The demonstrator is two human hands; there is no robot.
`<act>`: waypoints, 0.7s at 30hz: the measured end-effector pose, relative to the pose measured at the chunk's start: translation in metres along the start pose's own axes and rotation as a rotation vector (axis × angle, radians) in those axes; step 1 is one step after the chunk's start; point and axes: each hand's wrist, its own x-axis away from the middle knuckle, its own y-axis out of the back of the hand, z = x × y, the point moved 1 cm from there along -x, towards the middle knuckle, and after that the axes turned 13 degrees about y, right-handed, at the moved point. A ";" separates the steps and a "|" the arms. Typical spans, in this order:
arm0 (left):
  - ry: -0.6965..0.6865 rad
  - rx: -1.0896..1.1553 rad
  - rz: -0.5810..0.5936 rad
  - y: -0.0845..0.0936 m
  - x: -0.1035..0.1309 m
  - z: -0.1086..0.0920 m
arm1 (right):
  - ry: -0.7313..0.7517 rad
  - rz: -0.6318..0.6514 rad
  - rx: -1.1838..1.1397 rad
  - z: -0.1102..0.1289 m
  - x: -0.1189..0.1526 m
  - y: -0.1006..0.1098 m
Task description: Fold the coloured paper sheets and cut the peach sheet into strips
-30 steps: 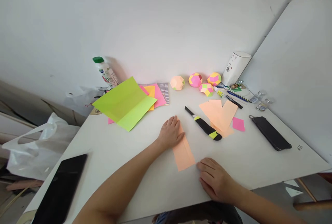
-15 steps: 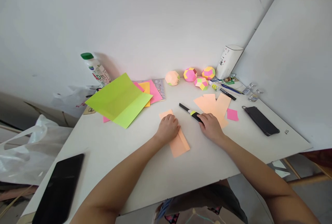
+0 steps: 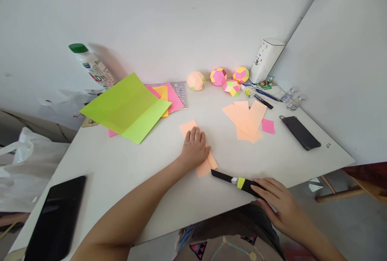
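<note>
My left hand (image 3: pixel 195 148) lies over a folded peach paper strip (image 3: pixel 203 170), its fingers resting on the paper and covering its middle. One end of the strip shows beyond the fingertips, the other below the palm. In my right hand (image 3: pixel 278 202) is a black and yellow utility knife (image 3: pixel 241 183), gripped by its handle near the table's front edge. The knife's dark blade end points left, close to the strip's lower end. Further back on the right lie several peach paper pieces (image 3: pixel 248 119), overlapping, beside a small pink paper square (image 3: pixel 268 126).
A folded green sheet (image 3: pixel 127 107) partly covers coloured papers at the left. Several paper balls (image 3: pixel 218 76) stand along the wall, near a glue stick, pens and a white container (image 3: pixel 267 61). A black pouch (image 3: pixel 300 132) lies right; a black tablet (image 3: pixel 56 216) lies front left.
My right hand has drawn the utility knife back toward me, from beyond the strip to the table's front edge. My left hand stays on the strip, its fingers now flatter. The view has shifted slightly.
</note>
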 end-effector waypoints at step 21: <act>0.007 -0.021 0.036 -0.002 0.016 -0.017 | 0.057 0.028 0.055 0.017 -0.008 0.006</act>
